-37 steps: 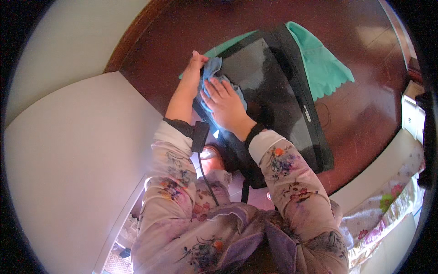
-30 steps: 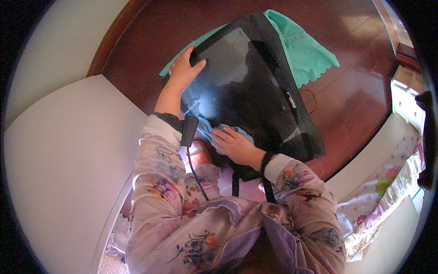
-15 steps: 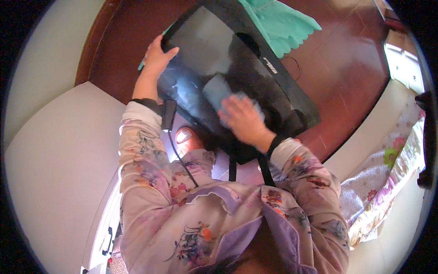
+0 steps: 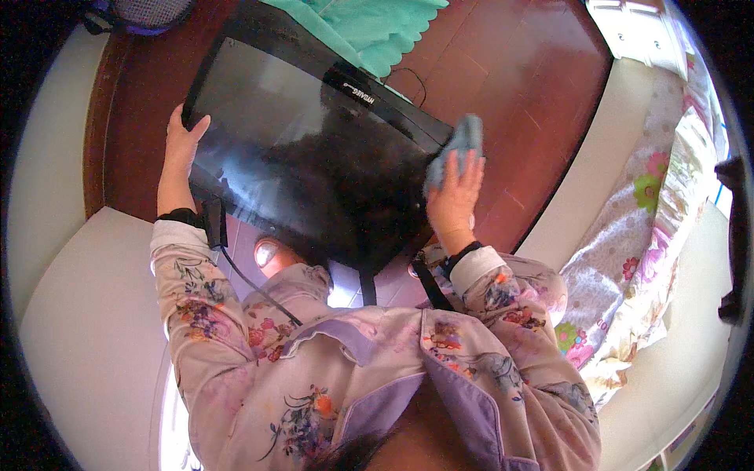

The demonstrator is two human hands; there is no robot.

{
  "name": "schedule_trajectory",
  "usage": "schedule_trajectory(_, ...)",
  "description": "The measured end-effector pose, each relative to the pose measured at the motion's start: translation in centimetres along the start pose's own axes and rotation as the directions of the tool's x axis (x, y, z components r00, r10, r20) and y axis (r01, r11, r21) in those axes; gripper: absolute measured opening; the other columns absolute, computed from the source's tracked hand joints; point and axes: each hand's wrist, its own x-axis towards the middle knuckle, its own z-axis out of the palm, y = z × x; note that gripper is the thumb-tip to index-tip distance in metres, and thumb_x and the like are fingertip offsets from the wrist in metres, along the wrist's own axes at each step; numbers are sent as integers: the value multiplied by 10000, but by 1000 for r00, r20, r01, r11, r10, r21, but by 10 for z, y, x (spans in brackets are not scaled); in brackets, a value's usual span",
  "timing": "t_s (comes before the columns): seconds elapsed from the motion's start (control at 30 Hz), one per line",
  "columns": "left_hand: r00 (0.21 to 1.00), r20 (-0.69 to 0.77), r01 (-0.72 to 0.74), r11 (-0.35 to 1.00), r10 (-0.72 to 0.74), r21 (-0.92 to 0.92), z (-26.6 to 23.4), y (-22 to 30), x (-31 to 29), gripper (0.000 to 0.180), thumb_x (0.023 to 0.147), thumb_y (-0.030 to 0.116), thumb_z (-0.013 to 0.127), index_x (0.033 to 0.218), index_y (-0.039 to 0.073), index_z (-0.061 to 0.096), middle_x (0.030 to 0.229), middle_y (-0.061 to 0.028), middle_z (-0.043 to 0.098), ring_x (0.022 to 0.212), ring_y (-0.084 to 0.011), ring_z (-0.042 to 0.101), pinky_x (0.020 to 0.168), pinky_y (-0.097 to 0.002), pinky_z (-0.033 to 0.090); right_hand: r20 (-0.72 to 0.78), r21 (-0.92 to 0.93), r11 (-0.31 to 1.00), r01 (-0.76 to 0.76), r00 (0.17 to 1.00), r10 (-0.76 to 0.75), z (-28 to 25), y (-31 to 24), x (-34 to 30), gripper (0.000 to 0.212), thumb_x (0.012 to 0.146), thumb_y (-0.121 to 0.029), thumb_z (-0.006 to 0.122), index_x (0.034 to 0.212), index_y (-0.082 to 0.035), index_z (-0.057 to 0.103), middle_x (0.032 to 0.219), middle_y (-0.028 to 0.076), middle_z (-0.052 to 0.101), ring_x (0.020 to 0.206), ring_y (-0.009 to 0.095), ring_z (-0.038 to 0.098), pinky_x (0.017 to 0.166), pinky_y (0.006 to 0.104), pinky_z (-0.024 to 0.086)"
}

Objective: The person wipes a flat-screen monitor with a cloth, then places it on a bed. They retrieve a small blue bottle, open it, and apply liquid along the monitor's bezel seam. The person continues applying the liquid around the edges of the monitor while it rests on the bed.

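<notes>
A flat-screen television [image 4: 290,149] with a glossy black screen and dark frame lies tilted in front of me. My left hand [image 4: 184,145] grips its left edge, with the thumb over the front. At the opposite edge, my right hand [image 4: 455,196] holds a blue-grey cloth [image 4: 469,135] against the frame's right corner. Its fingers are stretched over the cloth, and part of the cloth sticks out past them. Light reflects off the screen's lower left.
Beyond the television, a teal cloth with a scalloped edge [image 4: 393,35] lies on the dark red floor [image 4: 518,71]. A thin cable [image 4: 420,82] curls beside it. Floral bedding [image 4: 613,228] is on the right, a white cabinet [image 4: 640,35] at far right, and a mesh bag [image 4: 153,14] at far left.
My right hand and the cloth have moved from the lower middle of the screen to its right edge. The television sits further left in view; my left hand still grips it.
</notes>
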Motion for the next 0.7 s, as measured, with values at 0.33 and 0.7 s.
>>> schedule_trajectory(0.33,1000,23,-11,999,9,51,-4,-5,8,663,747,236,733,1300,25,434,1228,-162,532,1121,-268,523,955,-350,396,21,577,642,-505,795,606,41,-9,-61,480,855,-140,572,1242,81,391,1149,274,520,1061,411,509,940,412,382)
schedule_trajectory(0.7,989,120,92,996,-90,-4,-13,3,1,777,735,271,756,1345,7,353,1233,-142,525,1147,-239,489,971,-339,371,903,6,530,-848,232,361,53,-37,-153,426,771,-276,667,1024,52,566,1024,252,617,947,388,602,826,407,475)
